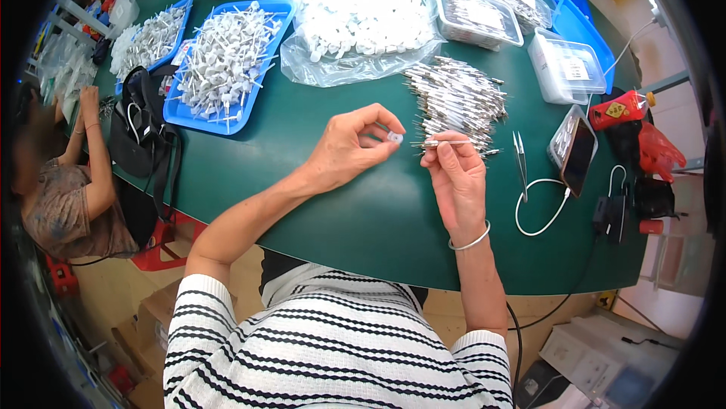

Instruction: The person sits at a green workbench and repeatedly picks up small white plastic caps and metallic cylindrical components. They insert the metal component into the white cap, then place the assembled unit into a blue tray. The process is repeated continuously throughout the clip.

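My left hand pinches a small whitish plastic cap between thumb and fingertips. Just to its right, my right hand holds a thin metal pin level between thumb and fingers, one end pointing toward the cap. The two pieces are apart. Right behind my right hand lies a heap of similar metal pins on the green table. Beyond, a clear plastic bag bears a large pile of small white caps. A blue tray at the left holds white caps with pins sticking out.
Clear plastic boxes of pins stand at the back right. Tweezers, a phone, a white cable and a red bottle lie at the right. A black bag and another person are at the left.
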A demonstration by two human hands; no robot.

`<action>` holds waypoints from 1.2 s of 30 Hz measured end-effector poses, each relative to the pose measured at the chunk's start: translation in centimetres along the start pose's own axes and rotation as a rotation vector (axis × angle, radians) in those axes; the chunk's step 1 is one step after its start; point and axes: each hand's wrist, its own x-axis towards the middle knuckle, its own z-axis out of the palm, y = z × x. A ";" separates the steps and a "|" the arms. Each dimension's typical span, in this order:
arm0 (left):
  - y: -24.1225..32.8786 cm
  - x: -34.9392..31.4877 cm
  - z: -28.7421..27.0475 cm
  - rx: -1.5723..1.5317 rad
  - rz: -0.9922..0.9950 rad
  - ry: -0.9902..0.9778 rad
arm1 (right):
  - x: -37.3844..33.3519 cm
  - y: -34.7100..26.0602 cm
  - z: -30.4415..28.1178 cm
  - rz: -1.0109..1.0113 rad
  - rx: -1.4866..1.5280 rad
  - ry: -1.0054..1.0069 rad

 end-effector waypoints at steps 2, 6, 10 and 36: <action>-0.5 -0.4 0.5 -0.124 -0.041 -0.009 | -0.2 0.3 0.6 -0.041 -0.034 0.036; -0.8 -0.7 0.6 -0.192 -0.056 -0.076 | -0.3 1.0 0.9 -0.134 -0.159 0.067; -0.7 -0.7 0.5 -0.293 -0.156 -0.116 | -0.3 1.4 1.2 -0.207 -0.261 0.054; -1.0 -0.5 -0.6 -0.644 -0.396 -0.105 | -0.8 0.6 2.1 -0.395 -0.550 0.059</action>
